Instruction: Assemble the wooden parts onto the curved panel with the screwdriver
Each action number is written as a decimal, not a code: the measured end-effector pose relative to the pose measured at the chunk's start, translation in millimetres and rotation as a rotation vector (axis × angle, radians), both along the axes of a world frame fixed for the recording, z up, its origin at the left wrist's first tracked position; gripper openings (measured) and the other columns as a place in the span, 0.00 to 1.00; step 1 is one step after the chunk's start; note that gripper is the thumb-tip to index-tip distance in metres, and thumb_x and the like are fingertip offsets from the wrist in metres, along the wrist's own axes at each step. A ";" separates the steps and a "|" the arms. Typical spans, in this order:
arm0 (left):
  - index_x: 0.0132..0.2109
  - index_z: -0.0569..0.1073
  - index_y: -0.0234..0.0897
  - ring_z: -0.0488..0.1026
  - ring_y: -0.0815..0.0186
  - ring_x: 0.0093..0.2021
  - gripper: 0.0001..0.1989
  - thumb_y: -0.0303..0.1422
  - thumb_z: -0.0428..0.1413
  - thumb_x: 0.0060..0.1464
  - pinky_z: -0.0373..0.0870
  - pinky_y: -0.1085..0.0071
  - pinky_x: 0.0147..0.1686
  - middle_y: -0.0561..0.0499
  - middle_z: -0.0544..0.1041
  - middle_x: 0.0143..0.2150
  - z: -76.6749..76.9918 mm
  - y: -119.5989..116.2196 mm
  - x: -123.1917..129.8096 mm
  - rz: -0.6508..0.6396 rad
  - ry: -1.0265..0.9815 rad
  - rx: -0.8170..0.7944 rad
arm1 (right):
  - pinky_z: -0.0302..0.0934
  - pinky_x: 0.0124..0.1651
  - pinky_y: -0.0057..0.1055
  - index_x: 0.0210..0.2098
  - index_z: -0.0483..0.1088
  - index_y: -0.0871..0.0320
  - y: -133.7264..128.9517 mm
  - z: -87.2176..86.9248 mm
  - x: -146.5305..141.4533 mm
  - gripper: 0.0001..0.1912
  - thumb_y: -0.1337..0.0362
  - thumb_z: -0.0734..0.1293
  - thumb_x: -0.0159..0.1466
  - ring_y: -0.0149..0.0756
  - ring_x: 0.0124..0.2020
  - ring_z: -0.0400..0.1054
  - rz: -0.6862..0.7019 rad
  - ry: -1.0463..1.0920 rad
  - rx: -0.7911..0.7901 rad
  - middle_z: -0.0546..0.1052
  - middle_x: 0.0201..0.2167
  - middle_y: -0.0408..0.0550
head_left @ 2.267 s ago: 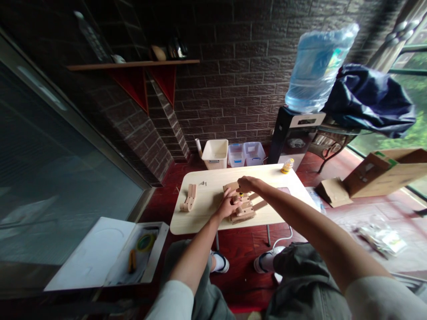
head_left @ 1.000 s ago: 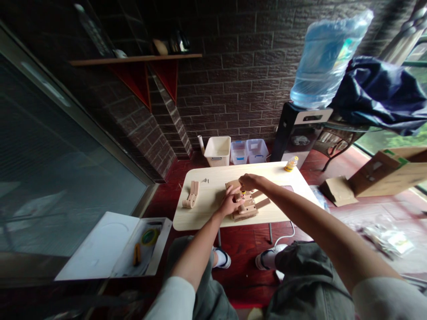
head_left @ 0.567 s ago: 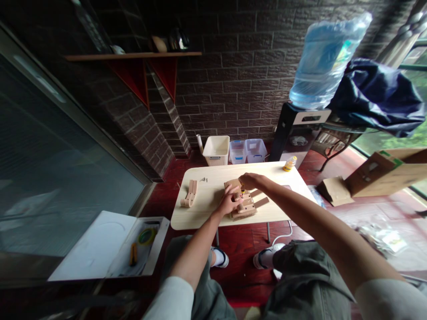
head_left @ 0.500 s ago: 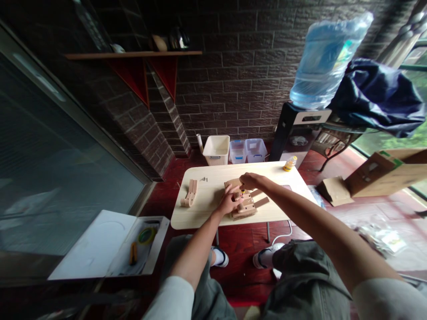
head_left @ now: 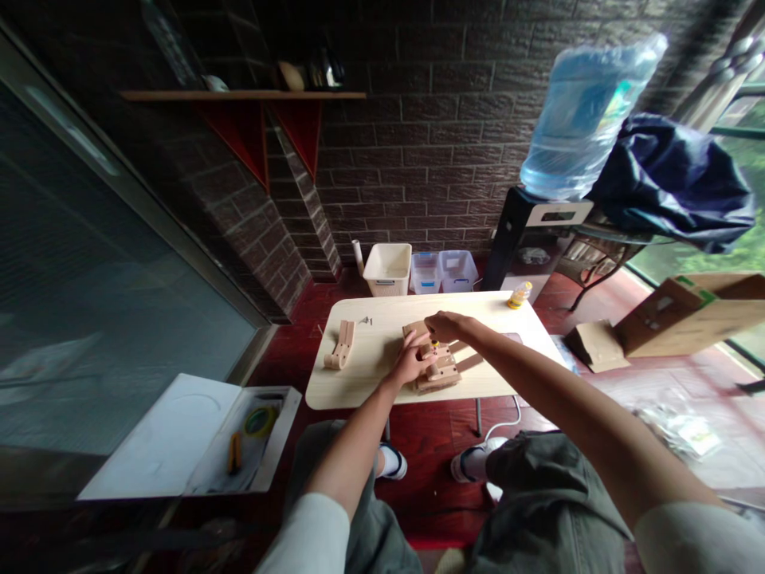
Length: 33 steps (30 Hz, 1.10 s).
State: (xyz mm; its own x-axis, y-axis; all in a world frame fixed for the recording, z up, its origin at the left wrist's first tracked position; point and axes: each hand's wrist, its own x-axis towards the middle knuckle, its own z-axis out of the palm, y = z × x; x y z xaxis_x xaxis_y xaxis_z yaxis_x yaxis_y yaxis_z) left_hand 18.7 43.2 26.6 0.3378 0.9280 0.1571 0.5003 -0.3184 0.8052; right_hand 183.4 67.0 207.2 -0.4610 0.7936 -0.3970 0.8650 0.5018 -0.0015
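On the pale table (head_left: 370,383), a wooden assembly (head_left: 443,370) of slotted blocks and slats lies in front of me. My left hand (head_left: 412,359) grips its left side, thumb reaching across toward the middle. Above the blocks my right hand (head_left: 445,325) is closed around a screwdriver (head_left: 435,344); only a short yellow and dark part shows below the fist, pointing down at the wood. The tip's contact is too small to make out. To the left sits a separate curved wooden piece (head_left: 343,346) with dark holes. Several small screws (head_left: 365,320) lie behind it.
A yellow-capped clear bottle (head_left: 519,296) stands at the table's back right corner. Behind the table are a cream bin (head_left: 387,271) and two clear plastic boxes (head_left: 425,273). An open white case (head_left: 272,470) with tape lies at left; a water dispenser (head_left: 529,231) stands at right.
My right fist has shifted and turned slightly to the left over the screwdriver. My left hand keeps its grip on the wooden assembly. The view has tilted a little.
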 end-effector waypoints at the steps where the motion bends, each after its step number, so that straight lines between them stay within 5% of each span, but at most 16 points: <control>1: 0.65 0.70 0.44 0.51 0.51 0.76 0.33 0.39 0.66 0.53 0.52 0.56 0.73 0.45 0.56 0.75 -0.9 0.2 -0.1 -0.001 0.008 0.001 | 0.68 0.43 0.28 0.52 0.78 0.66 0.6 -0.9 -0.2 0.20 0.57 0.70 0.67 0.44 0.43 0.80 -0.014 -0.007 0.003 0.83 0.45 0.64; 6: 0.63 0.73 0.45 0.51 0.51 0.76 0.30 0.39 0.66 0.53 0.51 0.56 0.74 0.47 0.58 0.74 -3.3 0.8 -0.5 0.004 0.015 0.005 | 0.68 0.38 0.29 0.51 0.79 0.68 3.1 -0.8 0.0 0.24 0.53 0.66 0.70 0.45 0.40 0.80 -0.078 -0.044 0.027 0.83 0.43 0.66; 10: 0.65 0.71 0.46 0.50 0.52 0.76 0.31 0.40 0.65 0.54 0.52 0.56 0.73 0.47 0.57 0.74 -4.2 1.3 -0.1 -0.004 0.012 0.012 | 0.67 0.39 0.28 0.49 0.80 0.65 4.2 -2.1 -0.5 0.19 0.58 0.73 0.63 0.45 0.43 0.80 -0.034 -0.052 -0.001 0.83 0.45 0.63; 15: 0.64 0.72 0.44 0.47 0.52 0.77 0.30 0.39 0.65 0.55 0.51 0.57 0.74 0.47 0.60 0.74 0.9 0.4 0.8 -0.013 0.037 -0.023 | 0.65 0.38 0.26 0.47 0.81 0.64 9.0 -19.7 -1.6 0.16 0.64 0.73 0.61 0.42 0.41 0.79 0.012 -0.026 -0.042 0.84 0.44 0.61; 20: 0.65 0.71 0.45 0.47 0.51 0.77 0.31 0.38 0.65 0.55 0.48 0.57 0.75 0.46 0.61 0.73 9.6 -2.2 0.8 -0.029 0.052 -0.033 | 0.64 0.33 0.26 0.43 0.82 0.68 15.2 -33.3 2.7 0.18 0.58 0.70 0.65 0.39 0.32 0.78 -0.030 -0.027 -0.058 0.84 0.36 0.62; 24: 0.64 0.72 0.45 0.50 0.50 0.76 0.30 0.38 0.65 0.55 0.50 0.55 0.74 0.46 0.61 0.73 8.9 -2.9 1.2 -0.008 0.029 -0.030 | 0.63 0.30 0.25 0.39 0.82 0.67 15.6 -26.4 1.0 0.17 0.57 0.72 0.63 0.37 0.29 0.77 -0.035 -0.041 -0.088 0.84 0.32 0.58; 28: 0.65 0.71 0.46 0.55 0.51 0.75 0.32 0.39 0.66 0.53 0.54 0.57 0.73 0.47 0.55 0.76 3.4 -1.5 1.2 0.022 0.005 -0.020 | 0.64 0.35 0.25 0.45 0.82 0.65 14.4 -13.8 -5.2 0.18 0.62 0.77 0.57 0.41 0.37 0.79 -0.004 -0.034 -0.043 0.84 0.39 0.59; 33: 0.65 0.71 0.45 0.53 0.51 0.75 0.33 0.39 0.67 0.53 0.53 0.56 0.73 0.45 0.55 0.75 3.0 -0.8 -0.3 0.010 0.013 0.002 | 0.64 0.37 0.27 0.46 0.81 0.68 14.8 -10.3 -4.8 0.17 0.61 0.73 0.64 0.42 0.39 0.79 -0.005 -0.016 0.002 0.83 0.42 0.64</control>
State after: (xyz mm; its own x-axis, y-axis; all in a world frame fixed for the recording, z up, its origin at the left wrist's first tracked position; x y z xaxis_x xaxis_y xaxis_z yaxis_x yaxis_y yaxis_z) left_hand 18.3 42.4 29.6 0.3305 0.9310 0.1549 0.5140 -0.3152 0.7978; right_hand 178.6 81.8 196.9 -0.4505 0.7967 -0.4029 0.8676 0.4971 0.0130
